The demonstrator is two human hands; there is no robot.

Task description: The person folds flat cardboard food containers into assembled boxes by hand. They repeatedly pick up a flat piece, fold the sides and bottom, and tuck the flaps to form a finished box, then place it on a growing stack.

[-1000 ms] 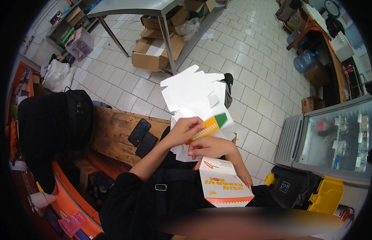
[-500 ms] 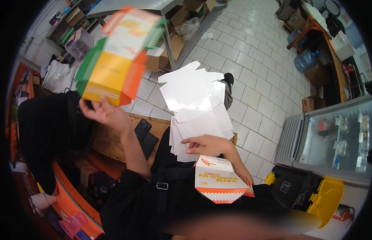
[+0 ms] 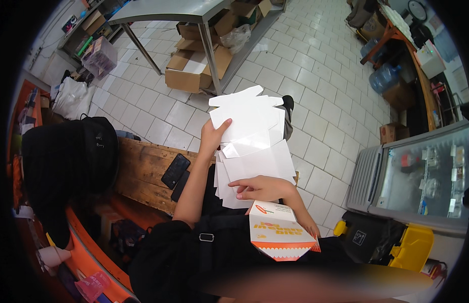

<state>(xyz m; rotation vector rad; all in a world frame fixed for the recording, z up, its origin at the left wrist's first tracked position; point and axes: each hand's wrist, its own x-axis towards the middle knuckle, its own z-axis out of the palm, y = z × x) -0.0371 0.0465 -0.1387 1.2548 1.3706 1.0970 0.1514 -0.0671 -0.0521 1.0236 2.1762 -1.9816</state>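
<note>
A pile of flat white carton blanks (image 3: 259,161), with cut tabs and flaps, lies over my lap. My left hand (image 3: 212,137) grips the left edge of the upper blank (image 3: 244,118), its thumb on the white face and its other fingers mostly hidden underneath. Across the lower part of the pile rests my right hand (image 3: 262,188), index finger stretched out and the others slightly bent, holding nothing that I can see. A printed white and orange carton (image 3: 280,230) sits against my right forearm, close to my body.
On the wooden bench (image 3: 138,166) to the left lie two dark phones (image 3: 176,170) and a black bag (image 3: 100,146). Ahead stand a metal table (image 3: 169,11) and an open cardboard box (image 3: 199,65). A glass-door fridge (image 3: 416,177) and a black-yellow bin (image 3: 370,235) are at the right.
My left hand has come down from the upper left to the pile. The coloured printed side of the blank it held no longer shows; a white face lies on top. My right hand stays nearly still.
</note>
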